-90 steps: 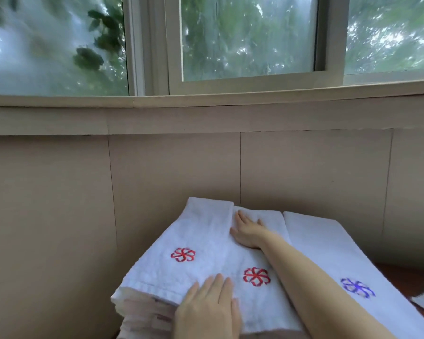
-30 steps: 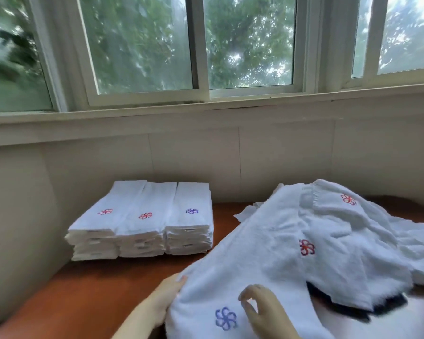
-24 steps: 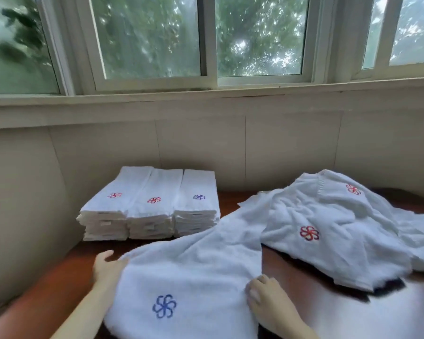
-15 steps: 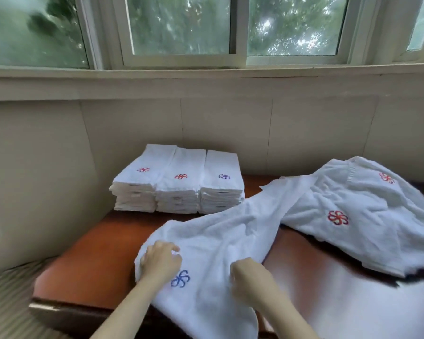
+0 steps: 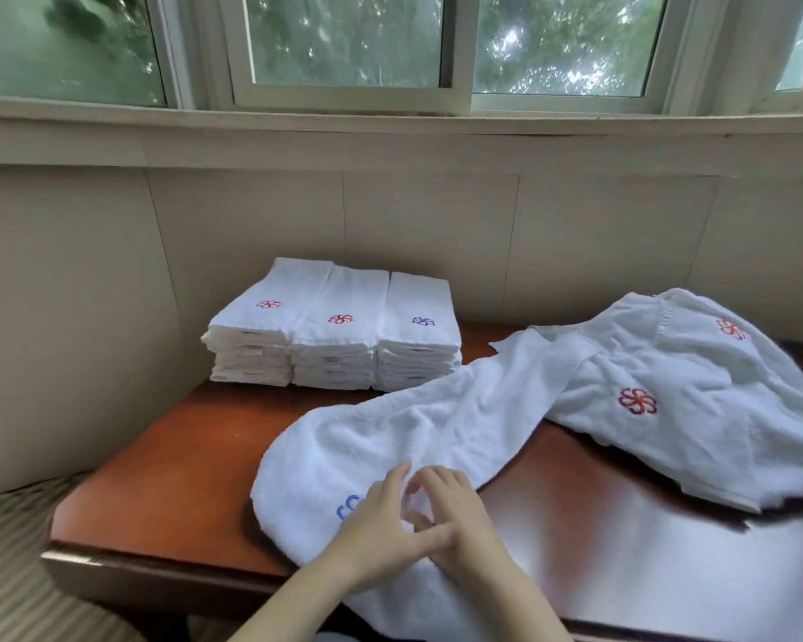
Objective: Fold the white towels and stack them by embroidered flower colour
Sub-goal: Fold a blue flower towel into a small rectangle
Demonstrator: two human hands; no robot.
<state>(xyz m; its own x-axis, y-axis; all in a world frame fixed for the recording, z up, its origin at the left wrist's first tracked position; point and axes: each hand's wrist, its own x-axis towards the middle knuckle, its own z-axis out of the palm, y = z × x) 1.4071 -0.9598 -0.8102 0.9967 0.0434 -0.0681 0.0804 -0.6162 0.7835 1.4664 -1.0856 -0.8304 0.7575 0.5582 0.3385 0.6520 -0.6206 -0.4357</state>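
At the near edge of the brown table (image 5: 168,479), the left hand (image 5: 381,525) lies with rather straight fingers on an unfolded white towel (image 5: 413,437), half covering its blue flower (image 5: 348,505). Touching it, the right hand (image 5: 460,521) has bent fingers on the same cloth; whether they pinch it one cannot tell. Further right lies a loose heap of towels (image 5: 691,377) showing 2 red flowers. Against the wall (image 5: 436,234) stand 3 folded stacks (image 5: 334,345) side by side: the left 2 red-flowered, the right 1 blue-flowered.

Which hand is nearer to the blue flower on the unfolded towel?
Left. The left hand partly covers the blue flower; the right hand lies further right on the towel.
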